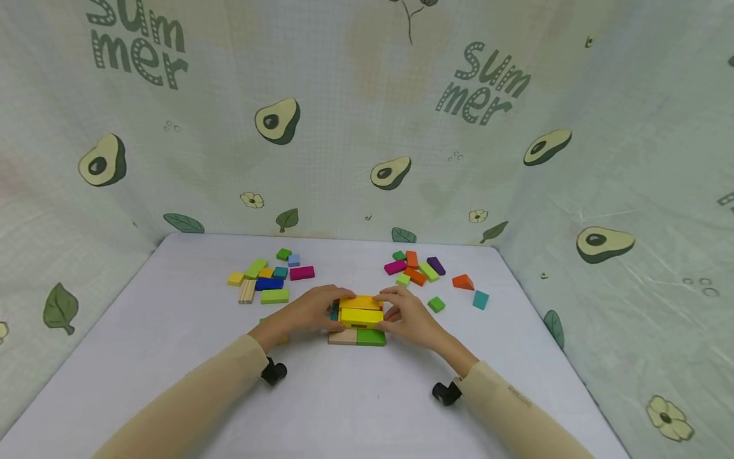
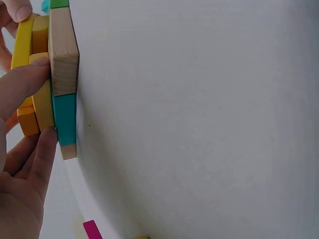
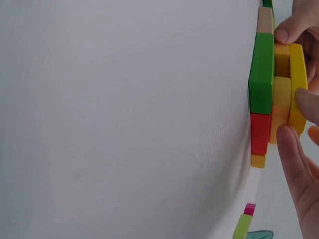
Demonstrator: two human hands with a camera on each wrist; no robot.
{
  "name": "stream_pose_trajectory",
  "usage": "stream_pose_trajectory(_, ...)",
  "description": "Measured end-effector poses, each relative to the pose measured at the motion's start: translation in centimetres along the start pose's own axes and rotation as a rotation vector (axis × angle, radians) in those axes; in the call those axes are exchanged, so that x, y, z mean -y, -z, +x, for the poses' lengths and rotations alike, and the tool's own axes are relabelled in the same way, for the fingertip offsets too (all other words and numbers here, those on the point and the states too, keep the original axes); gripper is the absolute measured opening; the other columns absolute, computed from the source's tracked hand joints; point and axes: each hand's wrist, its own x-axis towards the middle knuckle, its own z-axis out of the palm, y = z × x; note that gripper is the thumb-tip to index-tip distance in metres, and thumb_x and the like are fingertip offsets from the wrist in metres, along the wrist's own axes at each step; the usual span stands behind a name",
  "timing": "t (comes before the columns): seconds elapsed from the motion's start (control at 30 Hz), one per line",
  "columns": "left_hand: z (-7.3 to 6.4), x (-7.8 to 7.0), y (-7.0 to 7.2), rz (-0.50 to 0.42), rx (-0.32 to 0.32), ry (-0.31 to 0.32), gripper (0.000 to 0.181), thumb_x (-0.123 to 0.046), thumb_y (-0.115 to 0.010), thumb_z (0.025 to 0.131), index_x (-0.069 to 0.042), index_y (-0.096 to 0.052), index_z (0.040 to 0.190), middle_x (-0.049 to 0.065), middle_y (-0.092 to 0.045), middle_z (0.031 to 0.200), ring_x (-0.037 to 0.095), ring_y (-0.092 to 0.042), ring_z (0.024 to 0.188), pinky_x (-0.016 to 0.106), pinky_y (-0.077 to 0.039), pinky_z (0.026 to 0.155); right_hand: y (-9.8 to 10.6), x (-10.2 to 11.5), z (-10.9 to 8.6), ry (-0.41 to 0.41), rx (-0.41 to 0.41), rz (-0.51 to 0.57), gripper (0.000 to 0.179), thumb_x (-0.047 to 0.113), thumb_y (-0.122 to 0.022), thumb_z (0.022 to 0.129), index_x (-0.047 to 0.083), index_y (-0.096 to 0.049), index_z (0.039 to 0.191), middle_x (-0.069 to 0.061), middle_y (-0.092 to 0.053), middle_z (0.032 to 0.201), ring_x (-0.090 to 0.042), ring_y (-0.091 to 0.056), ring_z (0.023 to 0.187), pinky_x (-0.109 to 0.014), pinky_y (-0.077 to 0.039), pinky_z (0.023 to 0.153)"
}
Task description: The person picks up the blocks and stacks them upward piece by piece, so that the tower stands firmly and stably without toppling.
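At the middle of the table, your fingers curve about a low stack of blocks, thumbs parted from forefingers by roughly the stack's depth. Your left hand grips the left end: its thumb presses a yellow-orange block in the middle layer on the near side, and a fingertip touches that layer farther back. Your right hand holds the right end, its thumb on the bright yellow plank on top and a fingertip against the layer below. Behind that plank, side by side with it, lies the orange-yellow plank.

Under your fingers, the bottom layer shows a bare wood block and a green block along the front, touching end to end, with a teal block at the left side and a red block at the right.

Beyond your left hand you have a loose cluster, with a blue block, a magenta block and pale wooden sticks. Beyond your right hand lies another, with a purple block; nearer its edge sit an orange wedge and a teal square. Each of your beige sleeves ends near a black wrist camera. Around the table hangs a pale cloth printed with avocados.
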Motion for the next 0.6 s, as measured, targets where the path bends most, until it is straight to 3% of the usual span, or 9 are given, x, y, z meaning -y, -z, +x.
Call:
stream_pose_trajectory(0.2, -0.07, -0.18, 0.09, 0.001, 0.002, -0.001, 0.068, -0.031, -0.088, 0.090, -0.026, -0.058, 0.151, 0.000, -0.061, 0.149, 0.022, -0.057, 0.131, 0.049, -0.049, 0.116, -0.07, -0.36, 0.39, -0.009, 0.022, 0.004, 0.057, 0.019, -0.086, 0.092, 0.011, -0.065, 0.144, -0.006, -0.065, 0.136, -0.009, -0.069, 0.090, -0.022, -0.061, 0.083)
stream_pose_trajectory(0.6, -0.11, -0.27, 0.16, 0.019, 0.021, 0.010, 0.071, -0.035, -0.086, 0.091, -0.026, -0.056, 0.154, 0.001, -0.060, 0.148, 0.019, -0.058, 0.126, 0.046, -0.051, 0.113, -0.18, -0.23, 0.55, -0.062, 0.027, 0.026, 0.063, 0.023, -0.088, 0.091, 0.011, -0.063, 0.147, -0.004, -0.064, 0.129, -0.012, -0.068, 0.090, -0.023, -0.062, 0.083)
